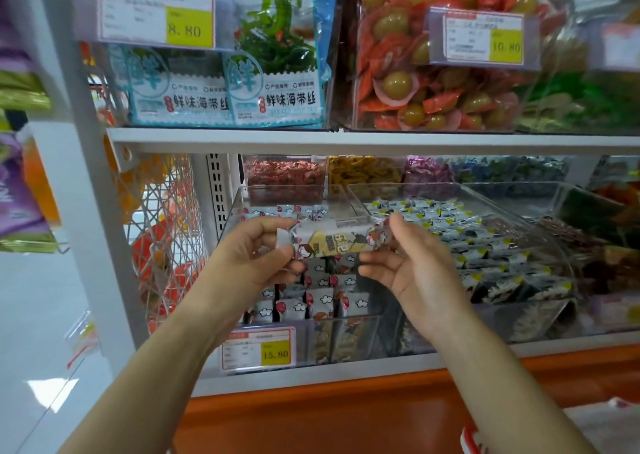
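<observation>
Above clear plastic bin point(346, 336): long white-yellow snack packet point(337, 240) lies left-right; left hand point(252, 256), right hand point(412, 263) pinch opposite ends, equally near.

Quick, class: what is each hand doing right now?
Left hand pinches the snack packet by its left end.
Right hand pinches its right end.

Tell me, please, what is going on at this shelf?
A person stands at a shop shelf, holding one wrapped snack packet roughly level between both hands. The left grip pinches its left end and the right grip pinches its right end. The packet is above a clear bin of similar packets, whose price tag reads 15.80.
</observation>
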The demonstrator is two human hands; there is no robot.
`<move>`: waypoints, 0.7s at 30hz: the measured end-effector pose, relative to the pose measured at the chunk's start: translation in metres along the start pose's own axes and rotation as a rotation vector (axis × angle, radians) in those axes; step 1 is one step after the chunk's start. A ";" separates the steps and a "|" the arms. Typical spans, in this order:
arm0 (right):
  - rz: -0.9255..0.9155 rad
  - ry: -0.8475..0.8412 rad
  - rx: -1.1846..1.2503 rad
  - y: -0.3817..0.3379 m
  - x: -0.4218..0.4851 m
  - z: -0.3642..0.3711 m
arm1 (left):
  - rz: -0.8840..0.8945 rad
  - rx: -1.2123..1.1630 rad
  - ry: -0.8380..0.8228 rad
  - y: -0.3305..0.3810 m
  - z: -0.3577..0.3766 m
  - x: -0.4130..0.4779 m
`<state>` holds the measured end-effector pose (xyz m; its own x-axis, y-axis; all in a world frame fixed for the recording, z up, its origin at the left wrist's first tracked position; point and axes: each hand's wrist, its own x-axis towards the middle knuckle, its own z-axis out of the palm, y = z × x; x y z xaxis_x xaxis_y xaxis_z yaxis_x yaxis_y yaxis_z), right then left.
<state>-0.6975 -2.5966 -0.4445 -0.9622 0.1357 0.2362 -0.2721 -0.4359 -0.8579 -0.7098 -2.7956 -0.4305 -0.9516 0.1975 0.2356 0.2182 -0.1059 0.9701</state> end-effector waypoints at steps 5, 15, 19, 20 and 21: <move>-0.170 0.017 -0.312 0.005 0.001 -0.004 | -0.040 0.070 -0.055 0.007 -0.001 -0.004; -0.227 -0.008 -0.585 0.001 -0.004 0.003 | 0.082 0.376 -0.012 0.008 0.002 -0.005; -0.221 0.027 -0.582 -0.001 -0.005 0.005 | 0.122 0.479 -0.035 0.009 0.003 -0.006; -0.226 0.042 -0.592 0.000 -0.005 0.005 | 0.132 0.499 -0.042 0.010 0.004 -0.006; -0.238 0.058 -0.607 0.000 -0.004 0.005 | 0.137 0.509 -0.049 0.010 0.005 -0.007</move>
<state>-0.6939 -2.6011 -0.4432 -0.8697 0.2216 0.4410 -0.4053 0.1891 -0.8944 -0.7002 -2.7927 -0.4221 -0.8984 0.2617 0.3526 0.4289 0.3506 0.8325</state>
